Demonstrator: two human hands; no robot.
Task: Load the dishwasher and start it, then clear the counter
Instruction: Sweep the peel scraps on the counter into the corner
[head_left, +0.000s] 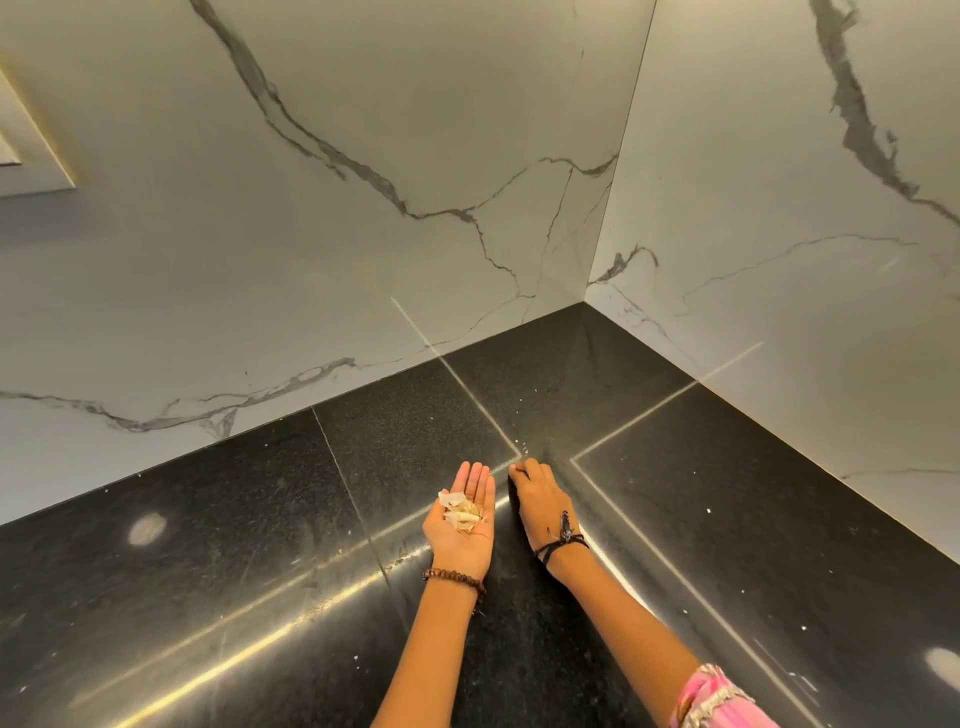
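My left hand (464, 514) lies palm up just above the black stone counter (260, 545), fingers straight, with a small pile of pale peel scraps (460, 512) resting in the palm. My right hand (540, 499) is palm down on the counter right beside it, fingertips curled together at a spot near the counter's seam; whether they pinch a scrap is hidden. A few tiny white crumbs (522, 446) lie just beyond the right fingertips.
White marble-look walls (311, 234) meet in a corner behind the counter. Small white specks (709, 512) are scattered over the counter to the right and left. A pale cabinet edge (36, 156) shows at the upper left.
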